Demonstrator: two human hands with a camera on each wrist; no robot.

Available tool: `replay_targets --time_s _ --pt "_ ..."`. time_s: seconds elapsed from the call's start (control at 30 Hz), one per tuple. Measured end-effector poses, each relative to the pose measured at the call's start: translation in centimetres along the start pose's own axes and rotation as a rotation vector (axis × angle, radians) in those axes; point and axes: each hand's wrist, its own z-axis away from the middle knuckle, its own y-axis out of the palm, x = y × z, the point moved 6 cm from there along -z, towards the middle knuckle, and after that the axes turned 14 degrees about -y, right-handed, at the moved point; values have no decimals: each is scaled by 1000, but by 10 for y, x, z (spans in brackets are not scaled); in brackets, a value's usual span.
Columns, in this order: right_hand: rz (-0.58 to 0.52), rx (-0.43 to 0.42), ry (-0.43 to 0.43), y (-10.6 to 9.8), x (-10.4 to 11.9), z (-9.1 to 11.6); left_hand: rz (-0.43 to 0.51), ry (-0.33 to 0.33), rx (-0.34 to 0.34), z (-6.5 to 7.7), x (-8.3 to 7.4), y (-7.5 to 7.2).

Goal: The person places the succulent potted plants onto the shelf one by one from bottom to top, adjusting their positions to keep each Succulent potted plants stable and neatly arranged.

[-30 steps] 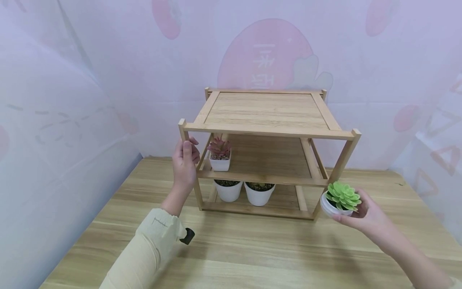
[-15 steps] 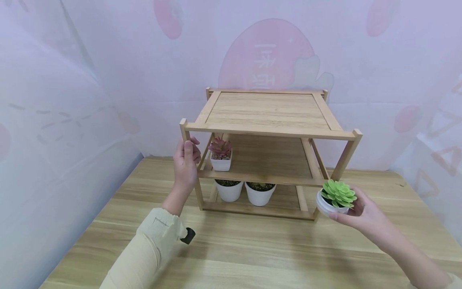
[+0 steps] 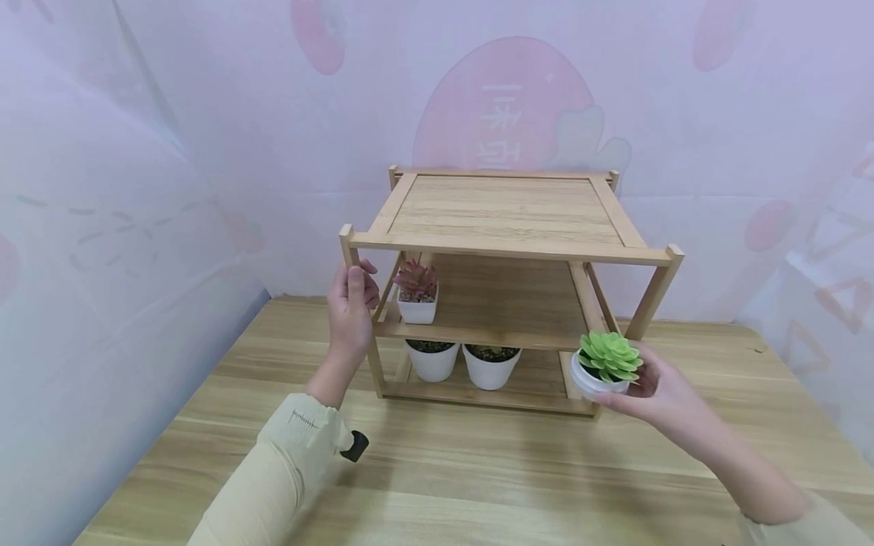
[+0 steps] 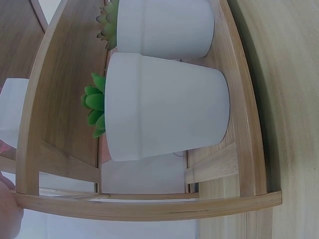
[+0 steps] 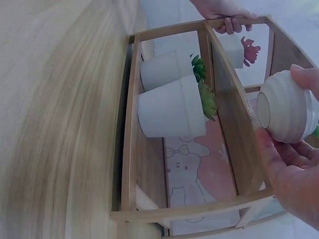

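My left hand grips the front left post of a wooden three-tier shelf. In my right hand is a potted green succulent, its white ribbed round pot pinched between thumb and fingers. The pot is in front of the shelf's right side, near the middle tier's front rail, and overlaps the front right post in the head view. A potted red succulent in a square white pot stands at the middle tier's left end. Two larger white pots with green succulents stand on the bottom tier.
The shelf stands on a wood-grain table. Behind it hangs a pale printed cloth, which also covers both sides. A black band piece shows at my left cuff.
My right hand has carried the potted green succulent leftward and slightly up, toward the shelf's front right post. My left hand keeps its grip on the left post.
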Motion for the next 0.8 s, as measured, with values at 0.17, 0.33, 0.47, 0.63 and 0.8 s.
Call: replay_targets --time_s 0.17,0.33,0.47,0.63,0.8 --pt "-13 21 15 7 2 -6 1 -7 -4 0 2 0" --pt "-7 37 1 12 7 -14 2 -3 -6 0 2 -1" --pt "-5 35 24 14 8 -19 -4 0 -4 0 1 0" --pt "2 28 61 18 8 -24 -29 0 -8 0 2 0" --pt "-9 20 57 24 11 -29 -42 10 -10 -1 3 0"
